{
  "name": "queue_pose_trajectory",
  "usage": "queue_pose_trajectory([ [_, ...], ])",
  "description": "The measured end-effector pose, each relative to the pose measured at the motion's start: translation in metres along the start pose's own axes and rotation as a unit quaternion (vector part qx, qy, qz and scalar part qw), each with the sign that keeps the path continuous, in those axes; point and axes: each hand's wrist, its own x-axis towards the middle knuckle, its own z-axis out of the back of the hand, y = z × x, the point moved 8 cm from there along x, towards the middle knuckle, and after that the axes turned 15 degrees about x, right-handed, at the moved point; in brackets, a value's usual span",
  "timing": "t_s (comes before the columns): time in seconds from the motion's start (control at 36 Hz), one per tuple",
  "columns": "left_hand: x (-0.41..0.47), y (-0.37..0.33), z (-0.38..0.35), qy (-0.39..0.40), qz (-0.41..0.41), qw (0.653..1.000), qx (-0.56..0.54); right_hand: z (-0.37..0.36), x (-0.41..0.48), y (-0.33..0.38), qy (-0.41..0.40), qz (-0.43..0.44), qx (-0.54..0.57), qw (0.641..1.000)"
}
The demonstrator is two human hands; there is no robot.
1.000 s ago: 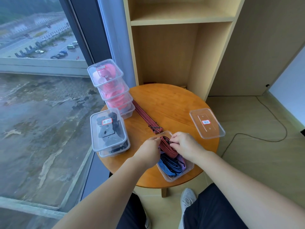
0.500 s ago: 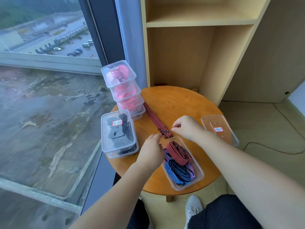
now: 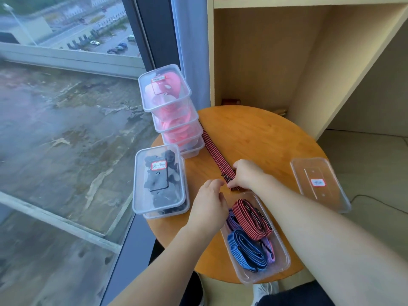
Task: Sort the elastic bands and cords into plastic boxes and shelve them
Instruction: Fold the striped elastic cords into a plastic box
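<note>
A red-and-black striped elastic band [image 3: 215, 153] lies stretched across the round wooden table [image 3: 260, 138]. My right hand [image 3: 246, 173] pinches its near end by the black buckle. My left hand [image 3: 209, 202] is beside it with curled fingertips at the same end; whether it holds the band I cannot tell. Just in front stands an open clear box [image 3: 280, 266] with folded red, blue and purple bands. Its lid [image 3: 320, 186] with a red-edged label lies at the table's right edge.
A stack of lidded boxes with pink items [image 3: 170, 107] stands at the table's back left. Lidded boxes with black parts [image 3: 159, 180] sit at the left edge. An open wooden shelf [image 3: 276, 62] rises behind the table. A window is on the left.
Both hands left the folded red band in the open box and moved up to the near end of the stretched band. The camera has come closer.
</note>
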Motion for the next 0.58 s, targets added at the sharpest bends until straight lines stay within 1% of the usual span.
queue_pose_trajectory([
  [0.22, 0.005, -0.002, 0.002, 0.002, -0.001, 1.000, 0.001, 0.000, 0.004, -0.009, 0.026, -0.030, -0.015, 0.999],
  [0.28, 0.005, -0.003, 0.004, 0.001, -0.005, 1.000, 0.005, 0.008, -0.001, -0.017, 0.018, -0.039, -0.034, 0.999],
  [0.44, 0.002, -0.018, 0.010, -0.003, -0.026, 0.999, 0.017, 0.031, -0.026, -0.064, -0.005, -0.095, -0.035, 0.995],
  [0.58, -0.006, -0.041, 0.015, -0.006, -0.055, 0.998, 0.025, 0.040, -0.060, -0.098, -0.001, -0.124, -0.023, 0.992],
])
